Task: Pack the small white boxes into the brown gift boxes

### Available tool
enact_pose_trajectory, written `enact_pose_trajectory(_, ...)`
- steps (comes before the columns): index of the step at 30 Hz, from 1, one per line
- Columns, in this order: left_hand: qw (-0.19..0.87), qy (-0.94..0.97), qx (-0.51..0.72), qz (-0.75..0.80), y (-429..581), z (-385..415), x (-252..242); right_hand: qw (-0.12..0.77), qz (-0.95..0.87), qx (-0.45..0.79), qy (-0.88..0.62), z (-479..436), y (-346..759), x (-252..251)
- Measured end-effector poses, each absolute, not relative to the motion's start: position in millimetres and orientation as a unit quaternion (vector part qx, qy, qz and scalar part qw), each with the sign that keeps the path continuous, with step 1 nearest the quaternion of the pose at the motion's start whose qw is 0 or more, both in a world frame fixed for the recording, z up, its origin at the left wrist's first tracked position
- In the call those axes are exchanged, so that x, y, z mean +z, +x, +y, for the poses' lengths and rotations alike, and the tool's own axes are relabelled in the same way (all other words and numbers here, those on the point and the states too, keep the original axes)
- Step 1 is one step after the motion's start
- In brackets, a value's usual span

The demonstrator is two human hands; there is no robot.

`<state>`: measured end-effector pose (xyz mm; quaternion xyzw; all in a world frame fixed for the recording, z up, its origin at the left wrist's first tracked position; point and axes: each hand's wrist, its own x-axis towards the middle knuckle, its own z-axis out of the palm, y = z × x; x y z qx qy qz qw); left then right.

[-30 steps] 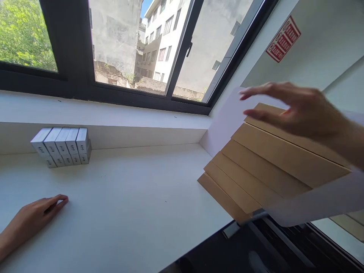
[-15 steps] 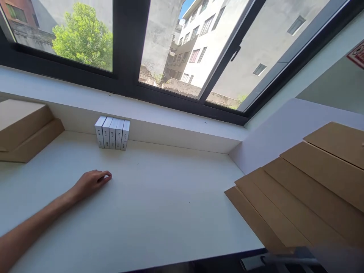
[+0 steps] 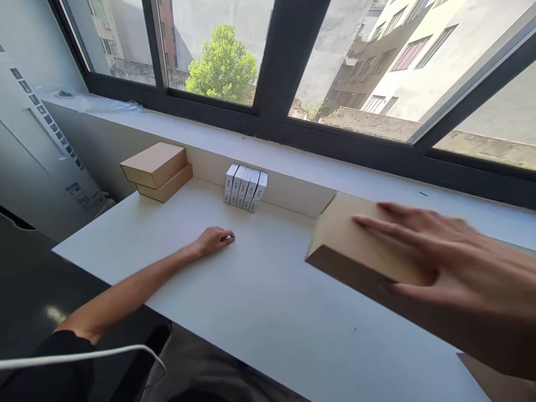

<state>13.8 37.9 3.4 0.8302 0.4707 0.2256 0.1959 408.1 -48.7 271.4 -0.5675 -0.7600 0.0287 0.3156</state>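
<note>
My right hand (image 3: 444, 257), blurred by motion, grips a brown cardboard box (image 3: 341, 237) at the right, its fingers spread over the top and the thumb along the near side. The box is held tilted over the white table (image 3: 268, 301). On the tabletop my left hand (image 3: 213, 240) rests with fingers curled and the thumb bent in to meet them; no object shows in it. Just beyond that hand stands a row of small white boxes (image 3: 245, 188), stacked against the low wall under the window.
Two brown boxes (image 3: 161, 167) are piled at the table's back left. A corner of brown cardboard (image 3: 498, 379) shows at the lower right. Clear plastic film (image 3: 96, 103) lies on the windowsill (image 3: 293, 159). A white cable (image 3: 84, 356) crosses the lower left.
The view has swung left. My right hand has come into sight with a cardboard box, while the cardboard stack on the right has mostly left the picture. My left hand stays on the table.
</note>
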Motion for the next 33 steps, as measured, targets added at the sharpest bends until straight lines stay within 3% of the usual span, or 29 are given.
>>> enact_pose_trajectory(3, 0.196, 0.811, 0.234, 0.499, 14, 32, 3, 0.048, -0.894, 0.043, -0.443, -55, 350, 206)
enact_pose_trajectory(6, 0.185, 0.796, 0.241, 0.524, 14, 26, 1, -0.008, -0.918, 0.044, -0.394, -55, 309, 137)
enact_pose_trajectory(9, 0.189, 0.781, 0.253, 0.539, 11, 17, 0, 0.055, -0.922, 0.045, -0.38, -60, 304, 98)
enact_pose_trajectory(11, 0.211, 0.771, 0.268, 0.538, 9, 7, 2, 0.165, -0.899, 0.037, -0.405, -69, 322, 93)
enact_pose_trajectory(13, 0.252, 0.756, 0.291, 0.53, 8, -6, 7, 0.293, -0.818, 0.05, -0.493, -81, 348, 96)
enact_pose_trajectory(15, 0.301, 0.731, 0.317, 0.524, 9, -22, 15, 0.362, -0.706, 0.115, -0.598, -94, 374, 97)
enact_pose_trajectory(21, 0.485, 0.656, 0.305, 0.492, 34, -52, 47, 0.341, -0.543, 0.406, -0.652, -115, 388, 82)
enact_pose_trajectory(33, 0.705, 0.526, 0.236, 0.412, 32, -65, 87, 0.378, -0.354, 0.613, -0.597, -125, 371, 101)
